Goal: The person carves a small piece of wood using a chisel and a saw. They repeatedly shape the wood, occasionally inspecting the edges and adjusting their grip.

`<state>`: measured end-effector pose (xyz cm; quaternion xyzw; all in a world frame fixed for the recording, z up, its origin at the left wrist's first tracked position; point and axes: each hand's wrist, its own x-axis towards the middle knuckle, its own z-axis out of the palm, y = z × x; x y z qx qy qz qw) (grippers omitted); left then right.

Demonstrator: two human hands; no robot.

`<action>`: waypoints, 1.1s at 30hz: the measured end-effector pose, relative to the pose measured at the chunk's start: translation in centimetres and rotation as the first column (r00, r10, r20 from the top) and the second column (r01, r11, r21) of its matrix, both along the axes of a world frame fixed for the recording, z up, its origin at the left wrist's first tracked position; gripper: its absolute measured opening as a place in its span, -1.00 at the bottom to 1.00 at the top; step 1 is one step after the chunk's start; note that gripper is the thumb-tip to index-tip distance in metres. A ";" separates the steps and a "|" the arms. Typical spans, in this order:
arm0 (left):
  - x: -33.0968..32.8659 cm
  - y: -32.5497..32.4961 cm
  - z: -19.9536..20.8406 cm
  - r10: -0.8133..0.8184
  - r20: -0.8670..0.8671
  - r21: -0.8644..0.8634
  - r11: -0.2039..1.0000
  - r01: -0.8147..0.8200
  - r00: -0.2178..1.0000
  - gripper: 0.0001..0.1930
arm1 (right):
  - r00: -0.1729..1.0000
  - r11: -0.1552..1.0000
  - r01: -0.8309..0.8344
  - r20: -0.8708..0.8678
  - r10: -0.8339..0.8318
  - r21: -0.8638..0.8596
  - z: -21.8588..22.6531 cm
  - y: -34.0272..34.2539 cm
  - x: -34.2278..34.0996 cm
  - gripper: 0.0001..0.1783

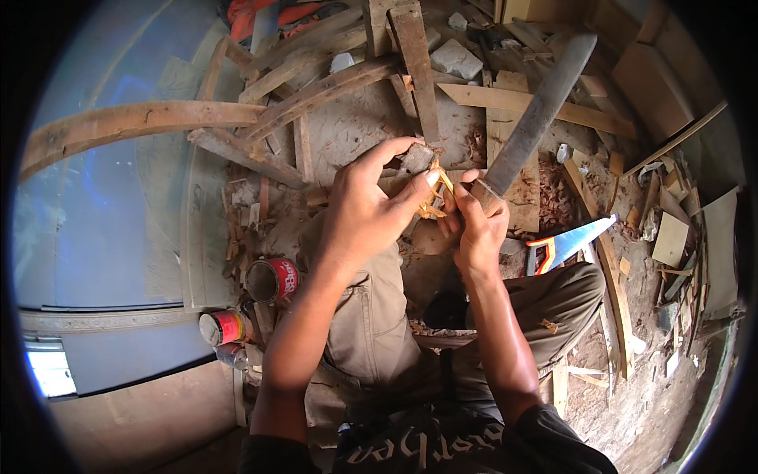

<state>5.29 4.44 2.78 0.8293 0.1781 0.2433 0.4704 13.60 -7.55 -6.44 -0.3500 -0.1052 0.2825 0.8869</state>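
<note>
My left hand (363,205) is closed around a short piece of wood (418,159) with a dark, worn end, held above my lap. Pale yellow splinters (432,210) curl off the wood between my two hands. Wrapped round the handle of a machete (543,114) is my right hand (483,233). The long grey blade points up and to the right, away from the wood. The right thumb and fingertips come close to the splinters; whether they pinch one cannot be made out.
A handsaw (575,242) with an orange and black handle lies beside my right knee. Paint cans (272,280) stand left of my legs. A frame of timber beams (324,91) lies ahead, with planks (537,107) and wood scraps on the right. A blue panel (118,213) rises at left.
</note>
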 end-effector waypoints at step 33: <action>-0.7 1.0 0.4 -0.057 -0.034 -0.164 0.985 0.051 0.998 -0.62 | 0.754 0.801 0.411 0.656 -0.030 -0.435 -0.6 -0.5 -3.3 -0.16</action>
